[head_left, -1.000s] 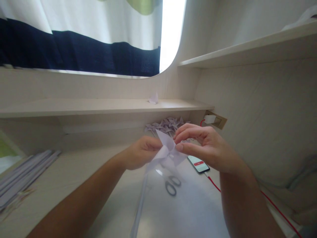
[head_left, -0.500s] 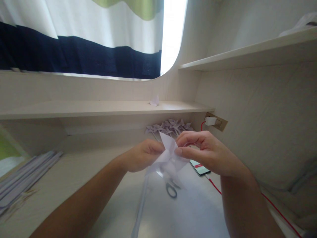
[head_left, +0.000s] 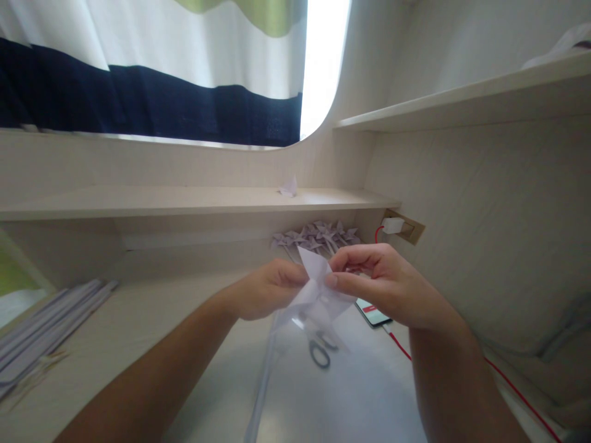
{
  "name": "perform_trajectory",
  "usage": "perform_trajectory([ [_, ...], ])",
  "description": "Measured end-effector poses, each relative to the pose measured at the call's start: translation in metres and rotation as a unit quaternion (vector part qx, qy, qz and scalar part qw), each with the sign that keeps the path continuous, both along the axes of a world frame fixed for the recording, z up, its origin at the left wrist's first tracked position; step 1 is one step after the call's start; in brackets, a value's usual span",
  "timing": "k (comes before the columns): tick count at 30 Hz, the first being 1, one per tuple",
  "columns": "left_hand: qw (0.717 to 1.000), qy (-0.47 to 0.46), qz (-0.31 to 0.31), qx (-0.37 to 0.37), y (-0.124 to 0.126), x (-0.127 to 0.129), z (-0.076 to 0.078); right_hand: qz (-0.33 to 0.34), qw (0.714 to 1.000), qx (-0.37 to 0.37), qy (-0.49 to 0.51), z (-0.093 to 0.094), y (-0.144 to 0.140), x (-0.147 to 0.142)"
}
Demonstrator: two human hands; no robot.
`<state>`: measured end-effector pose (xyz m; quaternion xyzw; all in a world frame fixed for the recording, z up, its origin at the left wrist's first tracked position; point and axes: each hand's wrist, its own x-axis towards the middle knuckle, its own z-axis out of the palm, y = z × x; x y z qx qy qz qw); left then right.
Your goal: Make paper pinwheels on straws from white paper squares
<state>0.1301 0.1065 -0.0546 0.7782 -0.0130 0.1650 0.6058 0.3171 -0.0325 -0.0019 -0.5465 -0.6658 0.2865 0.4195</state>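
Note:
A white paper pinwheel (head_left: 316, 296) with folded, pointed blades is held up between my two hands over the table. My left hand (head_left: 268, 288) grips it from the left, its fingertips hidden behind the paper. On the other side, my right hand (head_left: 392, 284) pinches near the pinwheel's centre with thumb and forefinger. Whether something small is in that pinch cannot be made out. Below the paper lies a pair of scissors (head_left: 319, 355), mostly its handle loops showing. A thin white stick (head_left: 261, 387) runs toward the front edge; whether it joins the pinwheel is unclear.
Several finished pinwheels (head_left: 318, 235) are bunched at the back under the shelf (head_left: 194, 200), which bears a small folded paper (head_left: 289, 187). Long paper strips (head_left: 55, 326) lie at left. At right are a phone (head_left: 373, 312), its red cable (head_left: 401, 346) and a wall charger (head_left: 393, 225).
The pinwheel has turned very slightly in my hands, and its lower blade shifts a little right, so more of the scissors' handles shows. Both hands stay almost still.

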Motion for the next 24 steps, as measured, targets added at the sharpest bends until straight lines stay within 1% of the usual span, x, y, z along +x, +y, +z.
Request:
perform_trajectory([
  [3, 1.0, 0.006, 0.004, -0.001, 0.0, 0.0, 0.0, 0.002, 1.0, -0.006, 0.019, -0.002, 0.0, 0.0],
  [8, 1.0, 0.014, 0.002, 0.004, 0.001, -0.001, -0.001, -0.001, 1.0, 0.002, 0.023, -0.005, 0.003, 0.001],
  [11, 1.0, -0.003, 0.007, -0.002, 0.002, -0.001, -0.002, -0.002, 0.999, 0.028, 0.04, -0.008, 0.006, 0.007],
  [14, 0.999, -0.025, 0.03, -0.001, 0.003, -0.001, -0.003, -0.001, 0.996, 0.057, 0.063, -0.009, 0.008, 0.018],
  [17, 0.998, -0.033, 0.053, 0.003, 0.003, 0.0, -0.003, 0.03, 0.993, 0.03, 0.113, -0.009, 0.007, 0.027],
  [20, 0.997, -0.044, 0.068, -0.008, 0.001, 0.001, -0.003, 0.062, 0.987, -0.006, 0.15, -0.009, 0.007, 0.027],
  [22, 0.996, -0.053, 0.075, -0.014, 0.001, 0.002, -0.003, 0.059, 0.987, -0.009, 0.146, -0.008, 0.007, 0.023],
  [24, 0.995, -0.056, 0.084, -0.012, 0.001, 0.002, -0.003, 0.04, 0.991, 0.0, 0.125, -0.008, 0.007, 0.019],
])
